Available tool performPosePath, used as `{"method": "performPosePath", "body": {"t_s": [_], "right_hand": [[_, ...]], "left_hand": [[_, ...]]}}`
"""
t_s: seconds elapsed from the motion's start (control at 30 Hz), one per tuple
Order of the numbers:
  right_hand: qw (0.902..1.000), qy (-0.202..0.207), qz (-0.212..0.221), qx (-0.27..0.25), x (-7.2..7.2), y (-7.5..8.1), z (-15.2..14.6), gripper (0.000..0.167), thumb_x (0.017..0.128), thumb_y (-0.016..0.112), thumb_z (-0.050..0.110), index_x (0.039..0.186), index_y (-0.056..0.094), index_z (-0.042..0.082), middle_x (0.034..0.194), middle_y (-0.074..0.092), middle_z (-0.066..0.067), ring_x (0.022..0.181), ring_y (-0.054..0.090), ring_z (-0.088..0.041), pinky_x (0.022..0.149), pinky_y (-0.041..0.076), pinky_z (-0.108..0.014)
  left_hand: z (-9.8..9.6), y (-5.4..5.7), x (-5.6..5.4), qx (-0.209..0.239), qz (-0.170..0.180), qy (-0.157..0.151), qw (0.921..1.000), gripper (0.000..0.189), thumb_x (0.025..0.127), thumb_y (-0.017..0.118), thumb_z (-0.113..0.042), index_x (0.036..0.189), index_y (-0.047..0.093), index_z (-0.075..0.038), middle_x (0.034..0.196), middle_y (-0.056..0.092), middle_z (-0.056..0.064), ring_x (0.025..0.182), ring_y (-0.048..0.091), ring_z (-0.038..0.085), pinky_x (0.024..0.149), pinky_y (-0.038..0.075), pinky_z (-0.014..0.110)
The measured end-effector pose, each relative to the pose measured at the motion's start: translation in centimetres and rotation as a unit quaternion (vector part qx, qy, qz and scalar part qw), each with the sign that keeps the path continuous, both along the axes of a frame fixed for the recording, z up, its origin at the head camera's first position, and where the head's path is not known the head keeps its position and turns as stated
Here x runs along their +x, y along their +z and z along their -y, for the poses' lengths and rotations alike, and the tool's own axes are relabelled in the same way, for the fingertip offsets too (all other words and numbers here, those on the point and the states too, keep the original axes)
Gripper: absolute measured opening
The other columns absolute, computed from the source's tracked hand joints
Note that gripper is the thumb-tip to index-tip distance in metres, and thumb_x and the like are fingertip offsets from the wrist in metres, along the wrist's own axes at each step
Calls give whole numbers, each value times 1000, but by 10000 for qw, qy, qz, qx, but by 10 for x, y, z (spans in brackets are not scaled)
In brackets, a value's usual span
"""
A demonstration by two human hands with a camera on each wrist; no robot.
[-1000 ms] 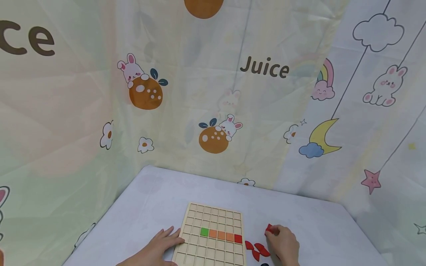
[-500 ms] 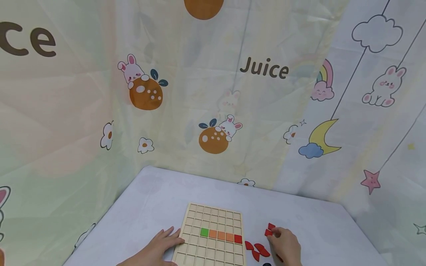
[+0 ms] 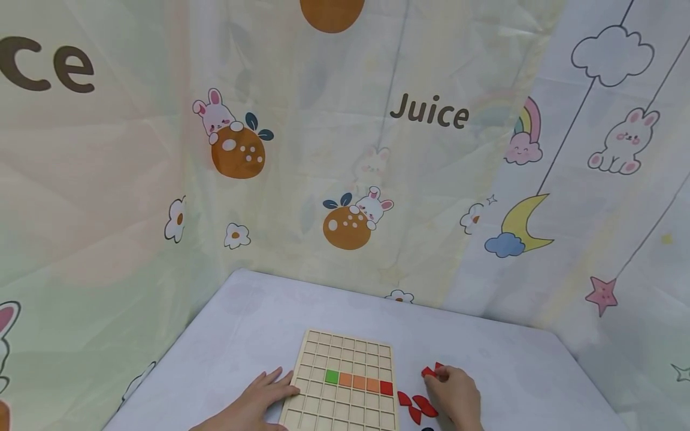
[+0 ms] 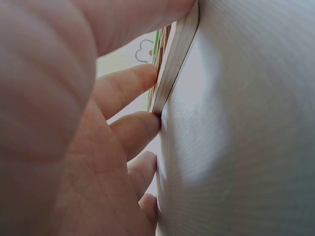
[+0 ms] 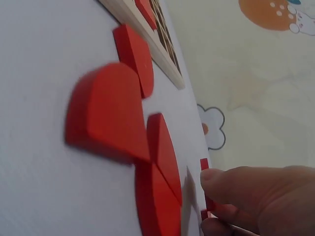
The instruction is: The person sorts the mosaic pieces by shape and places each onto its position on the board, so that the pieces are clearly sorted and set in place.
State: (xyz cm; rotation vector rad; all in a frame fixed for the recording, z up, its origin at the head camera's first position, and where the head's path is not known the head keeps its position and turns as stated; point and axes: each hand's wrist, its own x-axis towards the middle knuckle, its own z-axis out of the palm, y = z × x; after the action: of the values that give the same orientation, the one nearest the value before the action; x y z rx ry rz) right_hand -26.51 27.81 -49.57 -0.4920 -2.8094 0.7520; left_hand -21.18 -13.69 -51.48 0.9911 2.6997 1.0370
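Note:
A pale wooden grid board (image 3: 336,407) lies on the table, with one green tile (image 3: 331,377), several orange tiles and a red tile (image 3: 386,388) in one row. My left hand (image 3: 256,401) rests at the board's left side. Its extended fingertips (image 4: 142,76) touch the board's edge (image 4: 177,54) in the left wrist view. On the other side, my right hand (image 3: 457,395) pinches a small red tile (image 3: 428,372) between thumb and fingers. A second red tile (image 3: 439,364) shows just behind the fingertips; whether it is held too is unclear.
Several red curved-edge pieces (image 3: 423,406) lie between the board and my right hand, some touching each other in the right wrist view. Part of a black piece (image 3: 427,428) shows at the bottom edge. Printed curtains (image 3: 345,149) hang behind the white table (image 3: 485,347).
The red tile at my right fingertips has shifted left and slightly away, and the hand has moved slightly left with it. My left hand and the board have stayed put.

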Motion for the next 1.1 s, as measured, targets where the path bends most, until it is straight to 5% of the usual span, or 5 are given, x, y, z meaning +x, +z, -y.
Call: {"method": "performPosePath", "body": {"t_s": [0.23, 0.43, 0.63, 0.9, 1.1], "right_hand": [[9993, -144, -51, -354, -4, -4, 15, 38, 79, 79, 21, 104, 68, -5, 84, 62, -12, 74, 53, -23, 66, 54, -36], [9952, 185, -153, -944, -2, 4, 22, 34, 83, 76, 23, 108, 69, 1, 88, 63, -8, 79, 51, -23, 57, 44, -26], [9943, 666, -301, -778, -1, 11, 32, 30, 80, 78, 24, 104, 72, 6, 84, 64, 0, 82, 51, -21, 68, 43, -32], [9908, 1003, -143, -897, -1, 8, 52, 30, 78, 80, 25, 102, 72, 8, 84, 63, 1, 75, 51, -17, 61, 43, -29], [9896, 1188, -133, -805, -4, 4, 65, 31, 77, 82, 26, 102, 72, 10, 83, 62, 3, 79, 52, -16, 68, 45, -32]], "left_hand": [[0, 0, 0, -50, -145, -35, 9999, 68, 79, 73, -51, 134, 58, -14, 146, 42, 27, 133, 31, 59, 98, 22, 76], [0, 0, 1, -16, -109, -7, 9999, 69, 78, 73, -52, 134, 58, -14, 147, 42, 27, 133, 30, 58, 99, 21, 76], [0, 0, 0, -29, -66, 27, 10000, 69, 78, 73, -53, 134, 58, -15, 147, 42, 27, 134, 30, 57, 100, 21, 75], [0, -1, 0, -9, -111, -17, 9999, 68, 79, 73, -52, 134, 58, -15, 146, 42, 27, 133, 30, 59, 98, 21, 76], [0, -1, -1, 27, -59, -15, 10000, 69, 78, 74, -52, 133, 58, -14, 146, 42, 28, 133, 29, 59, 98, 20, 77]]}}
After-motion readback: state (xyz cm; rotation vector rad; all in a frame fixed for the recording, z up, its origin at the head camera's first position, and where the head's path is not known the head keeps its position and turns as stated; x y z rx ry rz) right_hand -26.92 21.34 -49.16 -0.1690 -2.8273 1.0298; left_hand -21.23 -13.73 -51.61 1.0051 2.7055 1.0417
